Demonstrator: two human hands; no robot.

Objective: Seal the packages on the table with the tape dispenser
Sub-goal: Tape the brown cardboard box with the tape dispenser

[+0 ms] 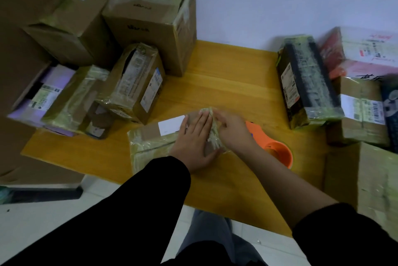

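Stacked boxes (133,85) crowd the left edge. Near the front edge lies the flat package (150,134), with the left hand (196,143) pressing it open-palmed and the right hand (233,131) flattening tape, fingers extended. The orange tape dispenser (277,153) sits just beside. Open table (226,85) lies behind, and more boxes (305,85) stand to the right.

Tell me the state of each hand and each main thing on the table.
Left hand, flat on the package, fingers straight.
Right hand, pressing wrinkled tape on the package.
Package, lying flat on the table, partly taped.
Dispenser, lying on the table, unheld.
Dark parcel, wrapped in tape.
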